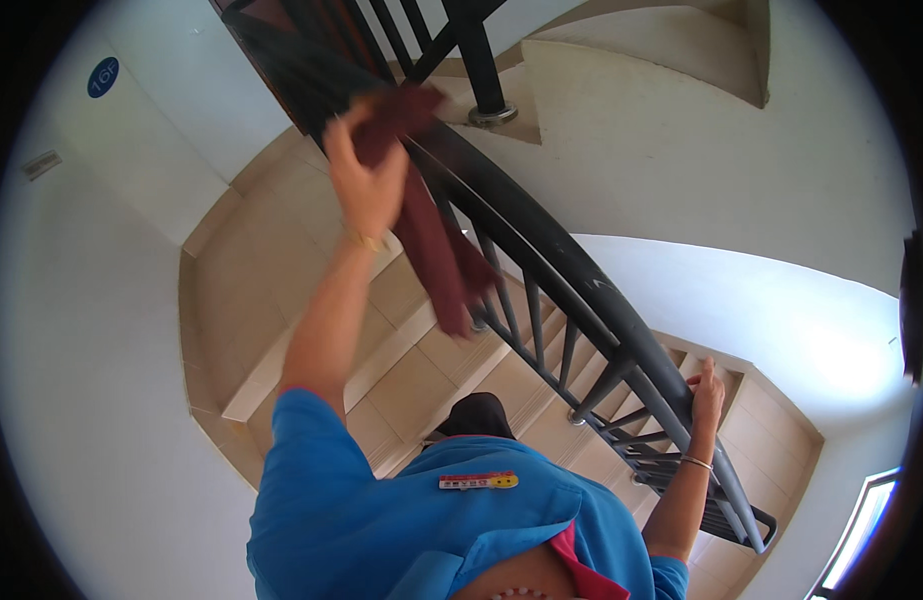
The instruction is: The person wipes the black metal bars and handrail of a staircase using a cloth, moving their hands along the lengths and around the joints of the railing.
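Observation:
A dark red cloth (pixel 442 259) hangs from my left hand (pixel 367 176), which grips it against the top of the black metal handrail (pixel 551 240). Motion blurs the hand and the cloth; two loose ends drape down beside the rail's inner side. Farther down the same railing, on the right, my right hand (pixel 707 397) lies at the handrail's outer edge with one finger extended. Whether its other fingers close around the rail is not clear. Slanted black balusters (pixel 532 304) stand under the handrail.
Beige tiled stairs (pixel 416 375) run below me beside the railing. A white wall (pixel 93 300) with a round blue sign (pixel 103 77) curves along the left. An upper railing post (pixel 480 67) stands on the stair edge ahead. A bright window (pixel 855 532) is at lower right.

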The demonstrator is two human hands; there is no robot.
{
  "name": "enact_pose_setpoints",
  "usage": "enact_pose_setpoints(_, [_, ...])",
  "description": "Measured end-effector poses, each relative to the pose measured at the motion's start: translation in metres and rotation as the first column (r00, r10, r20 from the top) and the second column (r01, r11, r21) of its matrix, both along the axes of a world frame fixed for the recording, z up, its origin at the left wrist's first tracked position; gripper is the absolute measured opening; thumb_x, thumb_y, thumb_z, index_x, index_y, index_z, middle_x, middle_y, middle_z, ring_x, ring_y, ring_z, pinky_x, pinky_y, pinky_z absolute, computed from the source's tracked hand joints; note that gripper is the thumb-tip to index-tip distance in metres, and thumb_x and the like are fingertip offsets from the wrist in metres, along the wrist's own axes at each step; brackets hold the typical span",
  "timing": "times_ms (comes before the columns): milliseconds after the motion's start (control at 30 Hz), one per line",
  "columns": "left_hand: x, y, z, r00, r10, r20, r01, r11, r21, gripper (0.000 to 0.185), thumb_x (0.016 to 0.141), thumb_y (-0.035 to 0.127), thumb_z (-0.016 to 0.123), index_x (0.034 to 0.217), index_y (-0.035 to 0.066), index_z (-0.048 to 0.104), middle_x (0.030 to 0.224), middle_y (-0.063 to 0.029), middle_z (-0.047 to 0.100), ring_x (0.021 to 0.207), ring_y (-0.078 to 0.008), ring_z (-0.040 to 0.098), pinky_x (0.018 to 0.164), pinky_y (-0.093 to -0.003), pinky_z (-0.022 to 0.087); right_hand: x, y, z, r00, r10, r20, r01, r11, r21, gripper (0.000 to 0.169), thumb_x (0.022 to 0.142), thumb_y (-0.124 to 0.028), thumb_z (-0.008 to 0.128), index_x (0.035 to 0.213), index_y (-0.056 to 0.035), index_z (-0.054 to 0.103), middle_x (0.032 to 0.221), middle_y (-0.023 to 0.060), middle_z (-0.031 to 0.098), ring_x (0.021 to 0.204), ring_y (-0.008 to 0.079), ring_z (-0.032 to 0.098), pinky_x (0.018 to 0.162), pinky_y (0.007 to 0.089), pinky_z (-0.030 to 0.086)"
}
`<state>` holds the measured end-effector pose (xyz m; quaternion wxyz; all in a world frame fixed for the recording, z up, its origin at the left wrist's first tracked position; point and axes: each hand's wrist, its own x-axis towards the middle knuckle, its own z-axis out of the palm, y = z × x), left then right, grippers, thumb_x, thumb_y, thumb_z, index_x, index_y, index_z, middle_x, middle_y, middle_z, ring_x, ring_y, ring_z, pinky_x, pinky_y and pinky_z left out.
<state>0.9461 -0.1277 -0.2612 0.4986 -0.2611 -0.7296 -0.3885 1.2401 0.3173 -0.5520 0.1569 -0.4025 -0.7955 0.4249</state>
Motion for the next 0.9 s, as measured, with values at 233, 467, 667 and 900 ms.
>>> enact_pose_setpoints(233, [-0.141,-0.046,0.053,0.87,0.493,-0.001,-0.454,0.8,-0.392,0.058,0.082,0.035,0.077,0.133,0.014,0.06,0.137,-0.0141,0.058,0.131,-0.0361,0.048,0.106,-0.0557,0.04,-0.012,-0.003,-0.014,0.996,0.076,-0.037,-0.077,0.997,-0.032,0.084,0.098,-0.07,0.036,0.072,0.0037,0.069,0.066,0.0165,0.06,0.071,0.031,0.06,0.074,0.0444,0.045])
enact_pose_setpoints(467, [-0.028,0.06,-0.023,0.967,0.213,-0.142,-0.251,0.684,-0.684,0.046,0.079,0.033,0.074,0.121,0.018,0.065,0.119,-0.0029,0.07,0.118,-0.0257,0.06,0.103,-0.0517,0.035,-0.007,0.005,-0.016,0.998,0.034,0.053,-0.028,0.994,-0.104,0.067,0.102,-0.056,0.034,0.086,-0.0053,0.074,0.092,0.0161,0.07,0.094,0.0349,0.064,0.089,0.0462,0.047])
enact_pose_setpoints(667, [0.122,0.181,-0.116,0.953,-0.294,0.075,0.269,0.705,-0.657,0.037,0.068,0.023,0.077,0.101,0.017,0.061,0.102,-0.0014,0.064,0.106,-0.0233,0.058,0.101,-0.0536,0.03,-0.002,0.005,-0.034,0.994,-0.044,-0.097,0.053,0.995,0.085,0.065,0.099,-0.057,0.035,0.09,-0.004,0.072,0.074,0.0134,0.063,0.077,0.0294,0.062,0.081,0.0422,0.047])
enact_pose_setpoints(900, [0.228,0.267,-0.223,0.856,-0.509,0.09,0.427,0.597,-0.68,0.034,0.078,0.028,0.072,0.111,0.022,0.066,0.113,-0.0006,0.058,0.114,-0.0259,0.053,0.102,-0.0518,0.034,0.005,0.008,-0.037,0.98,0.2,-0.006,-0.188,0.927,0.324,0.038,0.091,-0.031,0.061,0.124,-0.0125,0.061,0.111,0.0191,0.07,0.106,0.0399,0.062,0.088,0.0497,0.049])
